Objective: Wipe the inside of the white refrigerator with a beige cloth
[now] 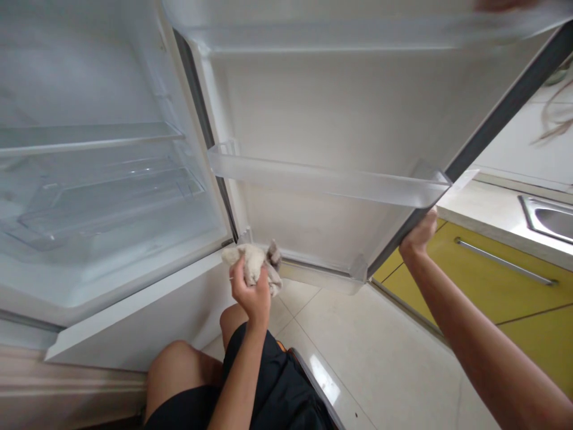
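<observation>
My left hand (251, 294) is closed round a crumpled off-white cloth (254, 261), near the lower hinge-side corner of an open refrigerator door (313, 233). Whether the cloth touches the door there I cannot tell. Out to the right, my right hand (417, 234) grips the door's dark outer edge, just below the end of a clear door shelf (326, 179); its fingers are partly hidden behind the edge. On the left is the refrigerator's interior (80, 269), with a glass shelf (89, 138) and a clear plastic drawer (107, 197).
Yellow cabinets (505, 286) with a metal handle stand at the right, under a pale counter (483, 206) with a steel sink (553, 218). A white lower panel (147, 322) is beside my knees. Tiled floor (380, 352) lies below the door.
</observation>
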{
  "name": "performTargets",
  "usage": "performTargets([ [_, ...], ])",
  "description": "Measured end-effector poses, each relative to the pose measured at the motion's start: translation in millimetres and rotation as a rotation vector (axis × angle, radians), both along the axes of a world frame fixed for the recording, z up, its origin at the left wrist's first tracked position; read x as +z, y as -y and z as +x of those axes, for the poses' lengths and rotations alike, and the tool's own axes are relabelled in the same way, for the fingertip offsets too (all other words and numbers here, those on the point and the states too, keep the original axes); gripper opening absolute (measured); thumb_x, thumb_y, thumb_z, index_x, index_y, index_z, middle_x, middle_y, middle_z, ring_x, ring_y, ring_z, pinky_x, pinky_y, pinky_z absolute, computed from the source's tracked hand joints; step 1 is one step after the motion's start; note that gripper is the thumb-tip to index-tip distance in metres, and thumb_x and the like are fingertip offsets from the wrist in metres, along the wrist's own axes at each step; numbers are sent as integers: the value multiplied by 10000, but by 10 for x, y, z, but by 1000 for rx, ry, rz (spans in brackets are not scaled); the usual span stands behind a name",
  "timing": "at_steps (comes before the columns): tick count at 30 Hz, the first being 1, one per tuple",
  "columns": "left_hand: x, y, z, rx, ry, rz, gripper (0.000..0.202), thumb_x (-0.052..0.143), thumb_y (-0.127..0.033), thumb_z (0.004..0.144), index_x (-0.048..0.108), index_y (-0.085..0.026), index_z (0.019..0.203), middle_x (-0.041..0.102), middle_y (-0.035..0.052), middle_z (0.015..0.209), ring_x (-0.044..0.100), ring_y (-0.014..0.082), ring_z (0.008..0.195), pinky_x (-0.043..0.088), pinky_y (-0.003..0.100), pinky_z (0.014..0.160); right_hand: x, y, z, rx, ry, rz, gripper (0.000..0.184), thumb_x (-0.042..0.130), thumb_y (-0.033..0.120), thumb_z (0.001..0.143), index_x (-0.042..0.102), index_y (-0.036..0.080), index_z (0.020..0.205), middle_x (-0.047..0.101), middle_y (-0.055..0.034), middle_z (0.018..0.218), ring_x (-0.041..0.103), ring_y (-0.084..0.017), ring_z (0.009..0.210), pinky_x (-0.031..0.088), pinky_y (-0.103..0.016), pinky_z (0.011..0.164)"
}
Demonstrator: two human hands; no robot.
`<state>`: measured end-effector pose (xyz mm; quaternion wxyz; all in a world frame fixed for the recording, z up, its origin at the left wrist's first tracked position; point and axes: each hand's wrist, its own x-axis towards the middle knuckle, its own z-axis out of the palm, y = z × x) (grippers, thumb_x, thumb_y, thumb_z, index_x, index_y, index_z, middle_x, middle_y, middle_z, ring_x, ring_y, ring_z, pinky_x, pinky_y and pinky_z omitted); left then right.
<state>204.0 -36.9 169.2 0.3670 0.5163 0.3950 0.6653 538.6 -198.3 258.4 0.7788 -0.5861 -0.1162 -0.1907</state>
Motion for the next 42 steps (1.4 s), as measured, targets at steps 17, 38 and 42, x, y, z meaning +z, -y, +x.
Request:
performTargets([
  [17,-75,1118,236,-438,-2,147,431,784,-203,720,730,-255,1145,701,118,1119,661,307,1085,525,439,993,-817,520,-1793,259,245,-483,468,524,542,952,544,278,1337,577,-113,1264,600,-262,1149,506,-478,1028],
  [38,52,-197,272,-796,-523,423,336,783,-269,760,773,-295,1094,760,95,1182,607,318,1298,271,567,1244,-553,897,-1478,88,497,-624,685,769,391,741,577,265,1386,665,-108,1284,659,-305,1124,564,-476,931],
  [42,-61,-292,278,-759,-617,487,290,755,-297,815,772,-304,1104,777,106,1066,692,296,1086,421,552,1132,-504,576,-1385,189,655,-806,670,680,302,805,512,278,1453,609,-116,1379,604,-312,1251,533,-492,1011],
])
